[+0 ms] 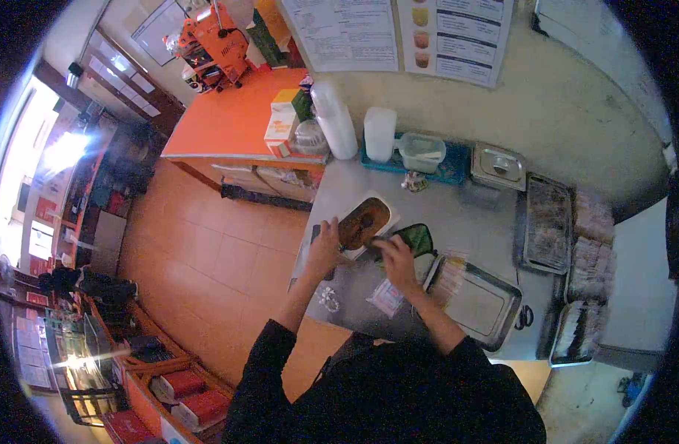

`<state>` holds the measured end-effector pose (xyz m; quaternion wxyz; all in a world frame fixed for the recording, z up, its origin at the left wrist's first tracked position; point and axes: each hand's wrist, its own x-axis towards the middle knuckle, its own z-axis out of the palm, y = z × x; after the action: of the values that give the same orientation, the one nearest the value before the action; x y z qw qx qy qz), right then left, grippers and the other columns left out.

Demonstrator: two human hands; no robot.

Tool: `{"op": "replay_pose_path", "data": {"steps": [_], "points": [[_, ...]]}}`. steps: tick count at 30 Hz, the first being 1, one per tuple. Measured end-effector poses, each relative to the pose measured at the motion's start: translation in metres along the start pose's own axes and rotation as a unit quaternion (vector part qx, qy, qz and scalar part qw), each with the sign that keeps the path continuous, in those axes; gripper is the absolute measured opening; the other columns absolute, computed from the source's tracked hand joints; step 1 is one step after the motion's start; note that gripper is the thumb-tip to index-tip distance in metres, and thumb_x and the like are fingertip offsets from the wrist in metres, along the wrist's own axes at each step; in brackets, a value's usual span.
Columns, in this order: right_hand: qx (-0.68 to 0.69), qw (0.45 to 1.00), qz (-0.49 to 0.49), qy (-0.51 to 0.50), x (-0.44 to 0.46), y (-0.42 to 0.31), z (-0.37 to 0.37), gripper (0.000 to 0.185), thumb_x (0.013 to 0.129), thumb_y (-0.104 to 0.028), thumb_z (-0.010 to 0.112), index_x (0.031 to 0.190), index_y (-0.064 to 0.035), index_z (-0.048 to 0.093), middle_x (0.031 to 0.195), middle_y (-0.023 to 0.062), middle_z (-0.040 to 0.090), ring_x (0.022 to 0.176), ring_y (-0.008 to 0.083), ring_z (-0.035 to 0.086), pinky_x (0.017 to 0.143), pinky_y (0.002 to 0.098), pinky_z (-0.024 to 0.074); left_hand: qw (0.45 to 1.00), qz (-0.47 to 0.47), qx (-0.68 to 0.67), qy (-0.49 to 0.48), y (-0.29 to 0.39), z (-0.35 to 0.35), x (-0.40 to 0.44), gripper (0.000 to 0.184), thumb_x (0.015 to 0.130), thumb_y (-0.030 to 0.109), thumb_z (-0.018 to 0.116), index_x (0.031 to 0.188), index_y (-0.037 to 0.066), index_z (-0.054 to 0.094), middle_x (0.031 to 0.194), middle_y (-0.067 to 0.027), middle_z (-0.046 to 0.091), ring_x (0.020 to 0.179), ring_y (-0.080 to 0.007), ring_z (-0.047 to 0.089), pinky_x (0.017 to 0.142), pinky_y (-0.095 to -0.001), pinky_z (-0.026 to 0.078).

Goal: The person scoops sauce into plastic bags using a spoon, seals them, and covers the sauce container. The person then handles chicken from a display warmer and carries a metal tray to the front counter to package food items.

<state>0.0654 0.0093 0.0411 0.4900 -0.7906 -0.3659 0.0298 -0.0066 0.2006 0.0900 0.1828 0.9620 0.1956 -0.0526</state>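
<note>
A deep rectangular food container [390, 200] with a pale rim stands on the metal table, with a brown mass [370, 214] inside and a darker round patch in it. My left hand [327, 248] grips the container's near left side. At the near right rim is my right hand [399, 259], its fingers bent together; a small dark thing shows at the fingertips, too unclear to name. Just behind that hand lies a green, dark-edged item [416, 238]. A clear plastic packet [387, 297] lies below it, and a crumpled clear wrapper [328, 299] is near the table's front left.
To the right lies a metal tray [484, 307] with clear packets on its left end, beside black scissors [525, 317]. A lidded steel pan [498, 166] and a blue-green tray [452, 175] with plastic tubs stand behind. An orange counter [228, 122] adjoins at left.
</note>
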Motion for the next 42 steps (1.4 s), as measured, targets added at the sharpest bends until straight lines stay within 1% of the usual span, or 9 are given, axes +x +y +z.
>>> {"op": "replay_pose_path", "data": {"steps": [3,9,11,19,22,28,30,35,42], "points": [[-0.203,0.961,-0.187,0.002,-0.006,-0.012,0.01,0.032,0.078,-0.012,0.054,0.11,-0.0094,0.058,0.093,0.0127,0.054,0.086,0.0303,0.054,0.074,0.0393,0.0442,1.0,0.001,0.011,0.011,-0.002,0.001,0.0,0.12,0.04,0.034,0.087,0.134,-0.003,0.021,0.121,-0.0268,0.037,0.103,-0.0433,0.05,0.082,-0.0451,0.047],[-0.266,0.942,-0.198,-0.049,-0.029,0.024,0.039,0.037,0.076,-0.017,0.054,0.113,-0.0121,0.057,0.101,0.0148,0.052,0.092,0.0312,0.053,0.075,0.0429,0.0445,0.999,-0.021,0.012,-0.037,0.002,-0.004,-0.002,0.117,0.044,0.03,0.086,0.135,-0.001,0.02,0.124,-0.0277,0.035,0.105,-0.043,0.048,0.087,-0.0442,0.046],[-0.29,0.936,-0.199,-0.028,-0.028,0.028,0.029,0.037,0.076,-0.017,0.054,0.113,-0.012,0.057,0.101,0.0149,0.052,0.092,0.0312,0.053,0.075,0.0427,0.0446,0.999,0.019,0.022,0.039,0.004,-0.004,-0.006,0.109,0.045,0.023,0.085,0.132,0.001,0.023,0.119,-0.0233,0.039,0.095,-0.0401,0.056,0.076,-0.0435,0.05],[-0.226,0.962,-0.137,0.072,-0.023,0.019,0.02,0.039,0.071,-0.01,0.055,0.111,-0.0072,0.056,0.094,0.019,0.05,0.088,0.0341,0.051,0.064,0.0428,0.0417,1.0,-0.017,0.008,0.003,0.003,0.001,-0.001,0.115,0.044,0.027,0.086,0.134,0.002,0.021,0.125,-0.0238,0.035,0.102,-0.04,0.051,0.081,-0.0425,0.049],[-0.188,0.963,-0.192,0.01,-0.025,0.01,0.026,0.041,0.07,-0.008,0.055,0.111,-0.0073,0.056,0.096,0.0192,0.051,0.089,0.0357,0.051,0.066,0.0448,0.0414,0.999,-0.039,0.016,0.022,0.002,0.015,0.002,0.119,0.041,0.029,0.087,0.135,0.002,0.02,0.122,-0.0227,0.037,0.106,-0.0398,0.049,0.083,-0.0427,0.048],[-0.257,0.952,-0.158,0.048,-0.008,0.039,0.004,0.042,0.07,-0.006,0.054,0.112,-0.0086,0.057,0.1,0.0188,0.051,0.09,0.0372,0.05,0.076,0.0476,0.0412,0.997,-0.066,0.008,0.042,0.016,0.01,-0.003,0.118,0.039,0.026,0.086,0.135,0.003,0.022,0.12,-0.0201,0.038,0.099,-0.0392,0.053,0.078,-0.043,0.05],[-0.209,0.976,-0.058,0.004,0.002,0.044,-0.007,0.042,0.07,-0.005,0.054,0.112,-0.0102,0.059,0.101,0.0207,0.05,0.092,0.038,0.05,0.079,0.0467,0.0412,0.997,-0.067,0.005,0.049,0.015,0.01,-0.002,0.116,0.04,0.024,0.086,0.135,0.003,0.023,0.12,-0.0194,0.038,0.099,-0.0393,0.053,0.077,-0.0431,0.05],[-0.228,0.965,-0.09,0.095,0.022,0.049,-0.017,0.046,0.072,-0.001,0.051,0.115,-0.0139,0.058,0.101,0.0219,0.048,0.092,0.0385,0.05,0.083,0.0452,0.0411,0.996,-0.063,-0.033,0.06,0.01,0.011,0.002,0.108,0.041,0.019,0.084,0.132,0.003,0.028,0.118,-0.019,0.041,0.103,-0.0389,0.051,0.079,-0.0445,0.049],[-0.181,0.983,-0.025,0.023,0.062,0.077,-0.024,0.042,0.074,-0.004,0.052,0.115,-0.0146,0.057,0.112,0.0227,0.051,0.101,0.0399,0.05,0.088,0.0436,0.0409,0.998,-0.024,-0.04,0.047,-0.012,0.012,0.019,0.105,0.042,0.02,0.084,0.131,0.004,0.03,0.119,-0.0192,0.041,0.106,-0.0398,0.048,0.083,-0.0446,0.047]]}}
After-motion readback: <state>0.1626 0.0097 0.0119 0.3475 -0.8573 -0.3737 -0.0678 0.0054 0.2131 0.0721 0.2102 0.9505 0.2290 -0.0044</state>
